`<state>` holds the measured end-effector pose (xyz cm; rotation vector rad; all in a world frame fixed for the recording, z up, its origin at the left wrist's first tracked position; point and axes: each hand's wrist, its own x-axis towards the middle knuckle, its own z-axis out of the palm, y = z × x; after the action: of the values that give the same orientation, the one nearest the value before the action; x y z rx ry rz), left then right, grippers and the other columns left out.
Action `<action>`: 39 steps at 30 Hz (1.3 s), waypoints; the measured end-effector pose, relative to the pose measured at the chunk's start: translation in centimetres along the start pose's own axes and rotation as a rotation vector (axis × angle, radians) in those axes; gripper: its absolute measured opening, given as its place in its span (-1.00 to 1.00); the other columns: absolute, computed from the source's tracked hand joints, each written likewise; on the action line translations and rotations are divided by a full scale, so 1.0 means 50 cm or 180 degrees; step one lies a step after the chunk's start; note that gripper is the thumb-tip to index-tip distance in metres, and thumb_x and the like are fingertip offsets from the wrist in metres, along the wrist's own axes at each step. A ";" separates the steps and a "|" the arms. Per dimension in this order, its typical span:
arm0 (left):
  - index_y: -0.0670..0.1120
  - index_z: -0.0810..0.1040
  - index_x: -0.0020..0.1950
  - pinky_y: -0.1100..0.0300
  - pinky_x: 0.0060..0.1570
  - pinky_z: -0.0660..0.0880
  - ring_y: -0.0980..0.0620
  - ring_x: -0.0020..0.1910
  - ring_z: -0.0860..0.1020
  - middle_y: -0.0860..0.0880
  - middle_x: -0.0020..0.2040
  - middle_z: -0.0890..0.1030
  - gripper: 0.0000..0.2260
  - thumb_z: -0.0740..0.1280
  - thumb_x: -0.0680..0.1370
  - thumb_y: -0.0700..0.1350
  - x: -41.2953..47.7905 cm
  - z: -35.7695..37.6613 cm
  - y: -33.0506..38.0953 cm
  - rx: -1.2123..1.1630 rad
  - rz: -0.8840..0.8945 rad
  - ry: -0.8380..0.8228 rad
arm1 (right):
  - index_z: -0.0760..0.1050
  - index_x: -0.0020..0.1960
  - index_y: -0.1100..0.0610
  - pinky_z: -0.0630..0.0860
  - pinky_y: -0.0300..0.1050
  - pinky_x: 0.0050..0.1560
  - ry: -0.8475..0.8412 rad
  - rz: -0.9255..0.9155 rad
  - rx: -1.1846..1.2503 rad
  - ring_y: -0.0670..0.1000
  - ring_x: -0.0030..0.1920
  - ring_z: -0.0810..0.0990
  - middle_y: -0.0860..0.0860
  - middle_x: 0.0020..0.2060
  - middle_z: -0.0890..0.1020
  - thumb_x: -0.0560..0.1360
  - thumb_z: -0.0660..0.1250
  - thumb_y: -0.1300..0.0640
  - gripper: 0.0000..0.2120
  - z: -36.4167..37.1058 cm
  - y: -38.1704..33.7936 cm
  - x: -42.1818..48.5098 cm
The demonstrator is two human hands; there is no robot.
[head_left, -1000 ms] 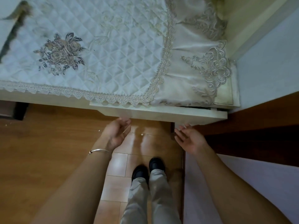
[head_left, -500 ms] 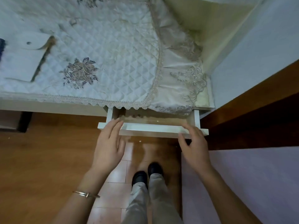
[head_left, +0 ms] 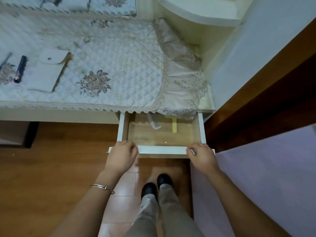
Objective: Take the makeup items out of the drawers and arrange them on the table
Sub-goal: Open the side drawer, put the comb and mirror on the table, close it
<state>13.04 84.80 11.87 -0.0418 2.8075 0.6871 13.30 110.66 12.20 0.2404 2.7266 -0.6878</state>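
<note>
- The drawer [head_left: 162, 134] is pulled partway out from under the desk's front edge, near its right corner; its wooden floor shows, but the back is hidden under the hanging cloth [head_left: 119, 65].
- In it I can see a white comb [head_left: 154, 124] and a yellow item [head_left: 174, 125], both at the back, poking out from under the cloth's lace hem. The yellow one looks like a handle; I cannot tell what it is.
- My left hand [head_left: 121, 155] is curled over the left end of the drawer's front panel, fingers wrapped on its top edge.
- My right hand [head_left: 201, 156] grips the right end of that panel the same way. Neither hand has an item in it.
- On the desk, toward the left edge, a dark tube [head_left: 20, 69] lies on the cloth just beside a white pouch [head_left: 46, 71]; these look already set out.
- My judgement: the task is early to midway. This drawer is open but nothing is out of it yet; the comb and the yellow item are left to lift and place.
- No brand, label or writing is readable anywhere; the tube is too small and blurred to tell.
</note>
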 end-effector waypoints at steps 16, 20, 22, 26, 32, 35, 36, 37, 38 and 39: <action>-0.05 0.52 0.02 0.15 -0.25 0.42 -0.09 -0.10 0.54 -0.08 -0.09 0.59 -0.82 0.15 0.56 -0.05 -0.108 0.040 -0.022 -0.0013 -0.0334 -0.0177 | 0.17 -0.49 -0.03 0.20 -0.29 -0.43 -0.0185 0.0154 -0.0246 -0.07 -0.35 0.36 -0.08 -0.48 0.32 0.50 0.22 0.08 -0.58 0.040 0.024 -0.108; -0.03 0.46 0.10 0.16 -0.24 0.43 -0.14 -0.06 0.59 -0.08 -0.05 0.65 -0.79 0.10 0.57 -0.03 -0.072 0.040 0.000 0.0643 -0.0404 -0.0469 | 0.20 -0.51 -0.02 0.29 -0.17 -0.35 -0.0547 0.0288 -0.0218 -0.09 -0.46 0.31 -0.06 -0.54 0.30 0.52 0.20 0.02 -0.56 0.041 0.020 -0.064; -0.05 0.45 0.12 0.15 -0.22 0.42 -0.14 -0.03 0.59 -0.10 -0.02 0.65 -0.77 0.09 0.58 -0.03 -0.044 0.046 0.018 0.0775 -0.0465 -0.0577 | 0.20 -0.51 -0.01 0.33 -0.11 -0.36 -0.0655 0.0427 -0.0251 -0.07 -0.46 0.32 -0.06 -0.54 0.32 0.52 0.18 0.02 -0.57 0.045 0.020 -0.036; -0.11 0.45 0.15 0.10 -0.09 0.48 -0.15 0.03 0.56 -0.13 0.07 0.61 -0.77 0.16 0.55 -0.07 0.033 0.086 0.066 -0.0040 -0.0710 -0.0623 | 0.35 -0.32 0.02 0.34 -0.15 -0.29 -0.0616 0.0451 -0.0123 0.01 -0.27 0.46 -0.06 -0.38 0.42 0.52 0.18 0.07 -0.76 0.050 -0.005 0.030; -0.29 0.33 0.16 -0.06 0.14 0.35 -0.28 0.17 0.38 -0.28 0.19 0.41 -0.53 0.32 0.47 0.04 0.164 0.191 0.089 -0.0434 -0.1498 -0.0503 | 0.46 0.10 0.21 0.50 -0.07 -0.08 -0.0566 0.0784 0.0310 0.17 0.01 0.59 0.18 0.01 0.62 0.46 0.32 0.10 -0.74 0.112 -0.037 0.133; -0.32 0.28 0.19 -0.07 0.14 0.33 -0.26 0.19 0.37 -0.28 0.20 0.38 -0.46 0.37 0.44 0.03 0.188 0.208 0.092 -0.0471 -0.1682 -0.0328 | 0.40 0.19 0.28 0.50 -0.07 -0.04 -0.0521 0.1153 0.0383 0.19 0.09 0.57 0.22 0.08 0.59 0.47 0.33 0.11 -0.63 0.129 -0.037 0.168; -0.31 0.27 0.19 -0.06 0.13 0.34 -0.25 0.19 0.36 -0.27 0.20 0.37 -0.45 0.38 0.43 0.02 0.192 0.209 0.093 -0.0395 -0.1662 -0.0328 | 0.37 0.22 0.29 0.50 -0.07 -0.02 -0.0503 0.1210 0.0360 0.19 0.11 0.57 0.23 0.10 0.58 0.48 0.32 0.15 -0.62 0.134 -0.036 0.175; -0.31 0.26 0.20 -0.05 0.13 0.35 -0.25 0.20 0.36 -0.27 0.21 0.36 -0.45 0.39 0.43 0.01 0.196 0.211 0.093 -0.0330 -0.1622 -0.0338 | 0.36 0.24 0.29 0.51 -0.07 -0.01 -0.0489 0.1253 0.0313 0.19 0.11 0.56 0.23 0.11 0.58 0.48 0.31 0.19 -0.62 0.139 -0.035 0.181; -0.31 0.25 0.20 -0.05 0.13 0.36 -0.25 0.20 0.36 -0.27 0.21 0.36 -0.45 0.40 0.42 0.00 0.199 0.214 0.091 -0.0326 -0.1611 -0.0367 | 0.35 0.25 0.29 0.51 -0.08 -0.01 -0.0468 0.1280 0.0285 0.18 0.11 0.57 0.22 0.11 0.58 0.48 0.30 0.22 -0.63 0.143 -0.034 0.184; -0.31 0.25 0.20 -0.05 0.13 0.36 -0.26 0.20 0.36 -0.27 0.22 0.36 -0.45 0.41 0.41 -0.03 0.203 0.215 0.090 -0.0373 -0.1624 -0.0368 | 0.35 0.25 0.28 0.51 -0.08 -0.01 -0.0449 0.1311 0.0279 0.18 0.11 0.57 0.22 0.10 0.59 0.48 0.29 0.24 -0.64 0.147 -0.034 0.185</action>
<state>5.33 94.05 2.20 -0.6877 2.4837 0.6929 6.20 106.38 3.63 0.7201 2.4062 -0.6736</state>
